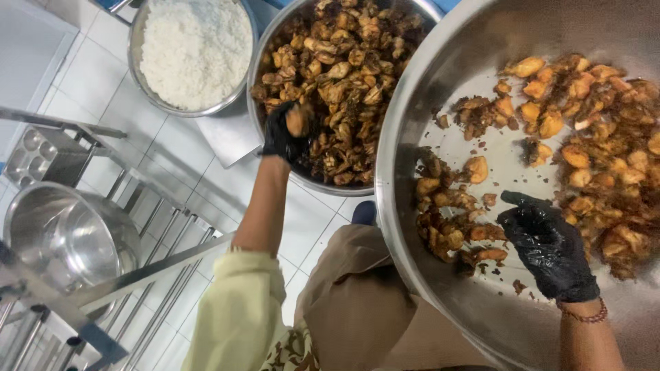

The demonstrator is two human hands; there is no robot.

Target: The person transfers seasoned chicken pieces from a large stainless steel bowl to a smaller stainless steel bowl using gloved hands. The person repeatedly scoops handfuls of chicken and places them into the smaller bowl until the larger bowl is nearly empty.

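Observation:
My left hand [285,134], in a black glove, reaches down over the near rim of a large steel basin [256,127] full of browned fried meat pieces [344,75] and is closed on one piece. My right hand [546,247], also in a black glove, rests with fingers spread inside a big tilted steel bowl [412,103] close to me. Its fingertips lie next to a cluster of fried meat pieces [454,227]; more pieces [591,137] are scattered across the bowl's upper right.
A steel bowl of white rice [196,51] stands on the tiled floor at the upper left. A metal rack [148,271] at the left holds an empty steel pot [69,237] and a compartment tray [41,154]. My tan trousers [350,295] are below.

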